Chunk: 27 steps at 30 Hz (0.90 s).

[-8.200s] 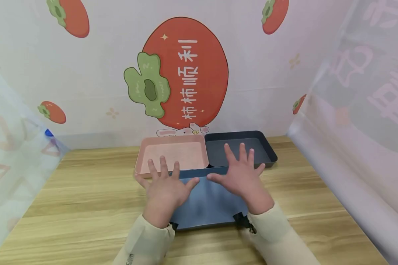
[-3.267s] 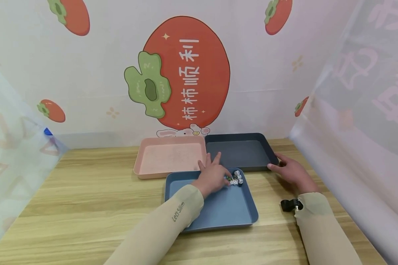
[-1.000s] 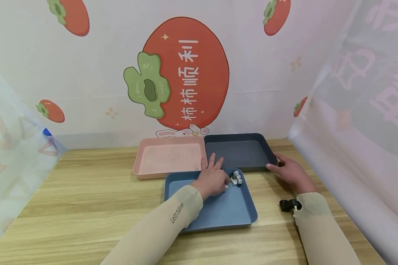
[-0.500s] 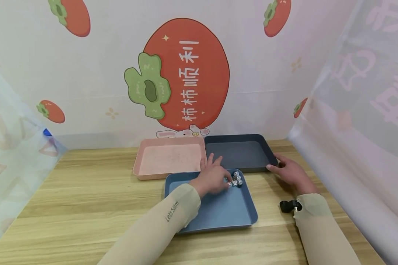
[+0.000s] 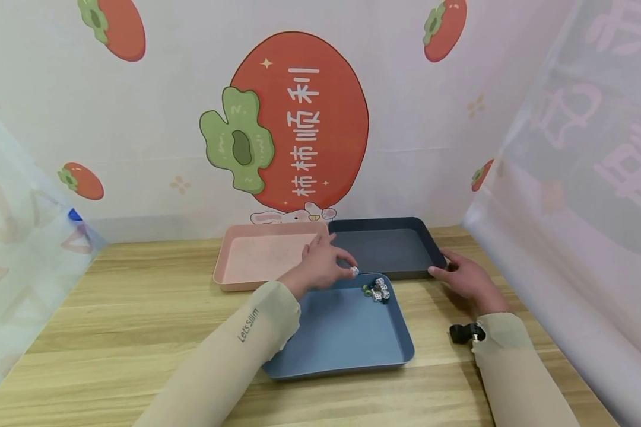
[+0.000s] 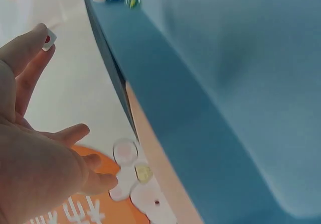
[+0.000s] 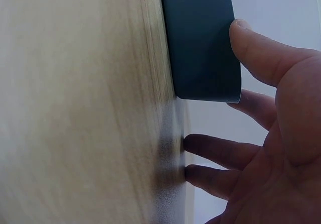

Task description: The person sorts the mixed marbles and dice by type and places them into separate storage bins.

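Observation:
My left hand pinches a small white die between thumb and forefinger, above the far rim of the blue tray. In the left wrist view a red dot shows on the die's face; the other fingers are spread. Several white dice, with some green and dark pieces among them, lie in the blue tray's far right corner. My right hand holds the near right corner of the dark grey tray, thumb on one wall and forefinger round the other side.
A pink tray stands left of the dark tray, both behind the blue one. All three sit on a wood-grain table. A printed cloth hangs behind, with pale sheets at both sides.
From the pile of dice my left hand has lifted one die up and to the left, over the blue tray's far rim. My right hand has stayed at the dark tray's corner.

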Each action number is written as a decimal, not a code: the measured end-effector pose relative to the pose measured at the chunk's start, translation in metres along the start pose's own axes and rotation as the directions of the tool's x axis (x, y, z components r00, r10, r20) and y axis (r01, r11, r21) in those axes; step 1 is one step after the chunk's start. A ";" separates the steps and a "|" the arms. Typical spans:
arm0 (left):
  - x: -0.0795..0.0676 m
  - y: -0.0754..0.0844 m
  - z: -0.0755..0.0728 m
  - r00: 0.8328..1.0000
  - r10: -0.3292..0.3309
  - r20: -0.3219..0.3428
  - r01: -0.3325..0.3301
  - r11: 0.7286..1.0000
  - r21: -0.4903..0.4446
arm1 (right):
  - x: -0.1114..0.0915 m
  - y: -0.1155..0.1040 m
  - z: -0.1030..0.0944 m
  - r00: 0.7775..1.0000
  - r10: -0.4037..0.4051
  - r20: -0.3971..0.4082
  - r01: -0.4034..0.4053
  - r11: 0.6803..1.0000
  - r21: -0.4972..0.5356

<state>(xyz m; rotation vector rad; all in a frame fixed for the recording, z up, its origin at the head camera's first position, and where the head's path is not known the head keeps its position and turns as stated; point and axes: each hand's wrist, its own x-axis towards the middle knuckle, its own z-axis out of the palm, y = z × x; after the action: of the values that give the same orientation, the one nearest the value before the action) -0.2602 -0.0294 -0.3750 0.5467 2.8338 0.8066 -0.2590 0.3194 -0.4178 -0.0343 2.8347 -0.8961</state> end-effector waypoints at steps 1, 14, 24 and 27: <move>0.001 -0.003 -0.004 1.000 -0.011 -0.014 0.011 1.000 -0.006 | 0.000 0.000 0.000 1.000 -0.004 0.001 0.004 1.000 -0.003; -0.001 -0.045 -0.053 0.951 -0.152 -0.270 0.141 0.988 -0.060 | 0.000 0.003 0.000 1.000 -0.005 -0.001 0.005 1.000 0.003; -0.004 -0.071 -0.079 0.922 -0.211 -0.324 0.216 0.976 -0.023 | 0.001 0.003 0.001 1.000 -0.007 -0.003 0.007 1.000 0.002; -0.008 -0.081 -0.085 0.920 -0.218 -0.324 0.234 0.972 0.010 | 0.002 0.004 0.002 1.000 -0.006 -0.005 0.006 1.000 0.008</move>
<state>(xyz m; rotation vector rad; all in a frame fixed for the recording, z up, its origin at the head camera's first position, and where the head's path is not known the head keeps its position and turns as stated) -0.2975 -0.1365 -0.3462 0.0901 3.1388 0.8526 -0.2606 0.3215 -0.4224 -0.0402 2.8371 -0.9105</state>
